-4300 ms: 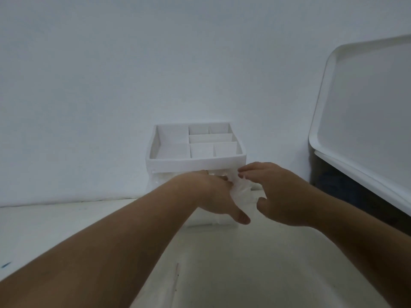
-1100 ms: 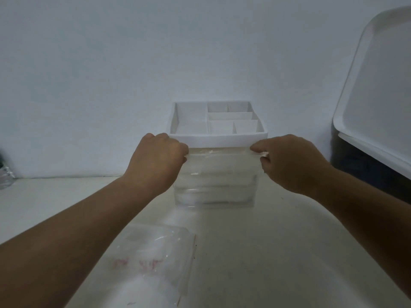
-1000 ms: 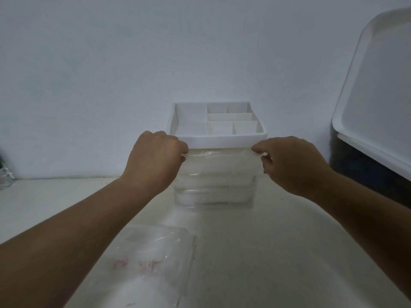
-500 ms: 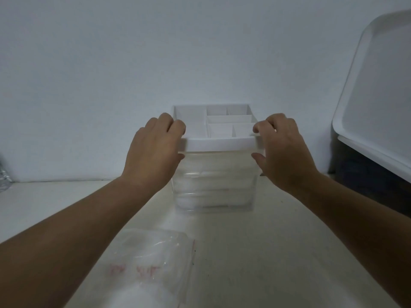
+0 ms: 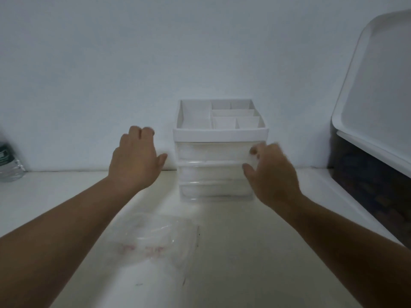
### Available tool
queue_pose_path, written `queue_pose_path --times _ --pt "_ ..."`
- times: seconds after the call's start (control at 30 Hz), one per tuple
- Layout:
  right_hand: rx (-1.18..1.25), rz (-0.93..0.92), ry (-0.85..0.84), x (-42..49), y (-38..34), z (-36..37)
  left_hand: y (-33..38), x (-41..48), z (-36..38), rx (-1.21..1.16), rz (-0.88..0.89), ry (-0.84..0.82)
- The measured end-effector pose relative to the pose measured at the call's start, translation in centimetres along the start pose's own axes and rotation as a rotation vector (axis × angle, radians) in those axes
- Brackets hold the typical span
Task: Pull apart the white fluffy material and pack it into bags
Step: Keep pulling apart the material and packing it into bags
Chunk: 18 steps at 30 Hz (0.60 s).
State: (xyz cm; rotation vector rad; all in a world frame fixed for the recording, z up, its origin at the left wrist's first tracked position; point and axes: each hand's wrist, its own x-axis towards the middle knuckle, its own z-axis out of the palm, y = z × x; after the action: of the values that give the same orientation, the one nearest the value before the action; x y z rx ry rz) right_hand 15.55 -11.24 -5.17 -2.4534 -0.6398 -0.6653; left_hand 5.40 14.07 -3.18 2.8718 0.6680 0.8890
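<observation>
A clear drawer organiser with a white compartment tray on top stands against the back wall. Its drawers look pushed in. My left hand hovers left of the organiser, fingers loosely bent, holding nothing. My right hand is at the organiser's front right corner, fingers loosely curled and blurred, with nothing visible in them. A clear plastic zip bag with red print lies flat on the table near me, with white fluffy material faintly showing at its near end.
A large white tray or lid leans at the right over a dark bin. A plastic water bottle stands at the far left by the wall. The table is pale.
Both hands have let go of the organiser's top tray and drawn back and apart. The left hand moved left, the right hand dropped lower. Earlier they pinched the top drawer's front edge.
</observation>
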Motion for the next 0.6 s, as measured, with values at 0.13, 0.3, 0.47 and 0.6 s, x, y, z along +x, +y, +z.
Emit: queue_pose_path --times 0.13,0.3,0.47,0.6 --pt "0.451 0.421 -0.791 -4.7 -3.1 0.8 -4.1 -2.8 -0.4 0.207 -0.246 -0.545" --pt "0.725 0.697 -1.022 -9.9 -6.1 2.7 -5.4 -8.1 -0.5 0.162 -0.296 -0.770" --pt "0.956 0.788 -0.746 -12.3 -6.2 3.9 -4.3 -12.1 1.4 -0.559 -0.567 -0.525" --pt "1.053 0.807 -0.629 -13.0 -3.8 2.7 -2.5 -13.4 1.2 -1.132 -0.811 -0.473"
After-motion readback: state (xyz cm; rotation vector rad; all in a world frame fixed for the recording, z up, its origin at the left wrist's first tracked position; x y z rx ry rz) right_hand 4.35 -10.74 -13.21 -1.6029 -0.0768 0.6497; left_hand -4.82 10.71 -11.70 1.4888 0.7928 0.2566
